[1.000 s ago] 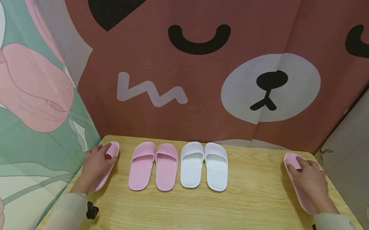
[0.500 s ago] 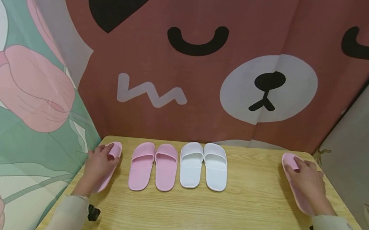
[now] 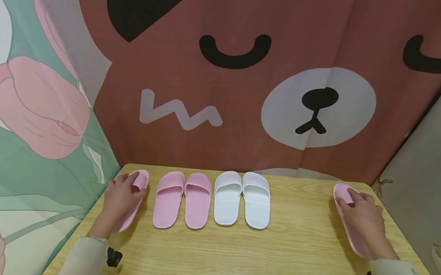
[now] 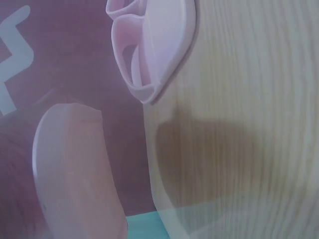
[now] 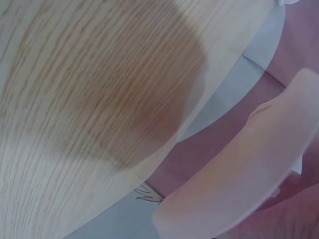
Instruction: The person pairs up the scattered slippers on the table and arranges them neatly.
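At the left end of the table my left hand grips a pink slide slipper by its strap. My right hand holds a matching pink slipper the same way at the right end. Both slippers are tilted, and the wrist views show shadows on the wood beneath them. Each hand covers part of its slipper. Between the hands, a pair of pink slippers lies side by side. Touching distance to its right is a white pair, straps toward the back. The left wrist view catches the pink pair at its top.
The slippers and hands are over a wooden table with rounded back corners. Behind it hangs a brown bear-print curtain. A tulip-print curtain borders the left side, and a pale curtain the right.
My left hand and its slipper have shifted slightly to the right. My right hand has drifted a little left with its slipper. Both pairs in the middle stay put on the table.
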`<action>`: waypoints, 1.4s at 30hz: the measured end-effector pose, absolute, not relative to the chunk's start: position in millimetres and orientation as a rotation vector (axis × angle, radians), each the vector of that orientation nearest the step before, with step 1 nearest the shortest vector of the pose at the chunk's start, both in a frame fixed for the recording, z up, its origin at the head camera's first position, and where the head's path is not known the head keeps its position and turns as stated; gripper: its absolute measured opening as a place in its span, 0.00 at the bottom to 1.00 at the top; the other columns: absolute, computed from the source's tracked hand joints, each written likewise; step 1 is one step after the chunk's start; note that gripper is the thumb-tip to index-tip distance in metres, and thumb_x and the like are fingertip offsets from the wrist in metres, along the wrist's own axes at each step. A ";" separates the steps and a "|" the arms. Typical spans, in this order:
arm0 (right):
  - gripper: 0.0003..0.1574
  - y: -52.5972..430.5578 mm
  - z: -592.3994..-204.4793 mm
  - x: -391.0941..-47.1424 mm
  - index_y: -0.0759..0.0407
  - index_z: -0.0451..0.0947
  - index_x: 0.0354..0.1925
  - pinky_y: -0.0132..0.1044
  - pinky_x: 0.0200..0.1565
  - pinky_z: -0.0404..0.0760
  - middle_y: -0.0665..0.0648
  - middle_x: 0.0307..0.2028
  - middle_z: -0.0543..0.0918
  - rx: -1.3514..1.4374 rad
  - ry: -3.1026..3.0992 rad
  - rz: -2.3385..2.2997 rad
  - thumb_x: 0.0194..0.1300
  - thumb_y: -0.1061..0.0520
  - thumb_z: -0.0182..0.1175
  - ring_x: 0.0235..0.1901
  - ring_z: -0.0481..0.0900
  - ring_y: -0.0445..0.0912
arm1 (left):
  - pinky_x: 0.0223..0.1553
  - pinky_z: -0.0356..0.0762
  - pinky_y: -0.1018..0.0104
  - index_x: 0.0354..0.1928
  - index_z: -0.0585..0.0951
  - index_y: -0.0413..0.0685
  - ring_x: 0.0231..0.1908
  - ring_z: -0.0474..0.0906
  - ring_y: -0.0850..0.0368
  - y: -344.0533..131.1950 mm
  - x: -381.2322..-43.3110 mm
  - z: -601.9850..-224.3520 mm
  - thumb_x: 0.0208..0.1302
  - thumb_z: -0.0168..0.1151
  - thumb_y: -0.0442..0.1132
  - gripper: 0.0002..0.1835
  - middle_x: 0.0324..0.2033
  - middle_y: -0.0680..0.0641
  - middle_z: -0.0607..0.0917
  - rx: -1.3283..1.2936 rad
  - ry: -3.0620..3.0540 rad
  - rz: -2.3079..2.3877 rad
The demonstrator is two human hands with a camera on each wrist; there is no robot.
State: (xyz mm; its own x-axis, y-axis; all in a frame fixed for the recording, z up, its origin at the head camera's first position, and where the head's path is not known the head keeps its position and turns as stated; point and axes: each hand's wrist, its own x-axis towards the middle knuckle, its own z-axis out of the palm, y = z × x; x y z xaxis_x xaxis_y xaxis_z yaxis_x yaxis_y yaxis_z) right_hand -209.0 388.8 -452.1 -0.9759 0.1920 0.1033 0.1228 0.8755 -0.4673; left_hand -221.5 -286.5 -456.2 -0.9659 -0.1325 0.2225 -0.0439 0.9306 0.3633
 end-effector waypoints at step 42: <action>0.49 368.3 -451.3 -204.2 0.65 0.54 0.77 0.75 0.48 0.66 0.83 0.67 0.56 -0.227 -2.896 0.724 0.75 0.32 0.46 0.55 0.59 0.83 | 0.51 0.64 0.26 0.74 0.66 0.45 0.61 0.59 0.24 -251.9 -211.7 -447.8 0.65 0.63 0.54 0.39 0.67 0.28 0.66 0.117 -2.834 -0.588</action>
State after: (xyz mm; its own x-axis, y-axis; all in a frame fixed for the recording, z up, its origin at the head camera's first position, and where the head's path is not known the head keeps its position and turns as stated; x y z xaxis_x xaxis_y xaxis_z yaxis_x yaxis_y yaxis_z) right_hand -204.2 368.3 -451.3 -0.9776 0.1816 0.1062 0.1102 0.8722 -0.4765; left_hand -211.7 -251.9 -447.8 -0.9670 -0.1273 0.2208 -0.0290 0.9156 0.4010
